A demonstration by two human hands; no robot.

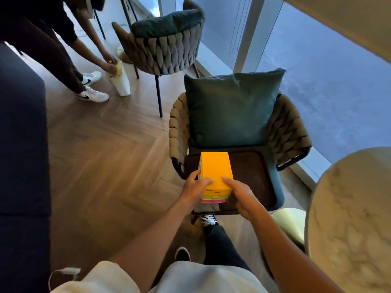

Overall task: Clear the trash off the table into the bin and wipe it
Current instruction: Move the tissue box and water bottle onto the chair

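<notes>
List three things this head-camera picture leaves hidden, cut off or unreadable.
1. Head view: the yellow box shows no readable print, and its near end is covered by the left hand and right hand.
2. Head view: the marble table is cut off by the right edge, so any trash on it is unseen.
3. Head view: no bin can be made out.
</notes>
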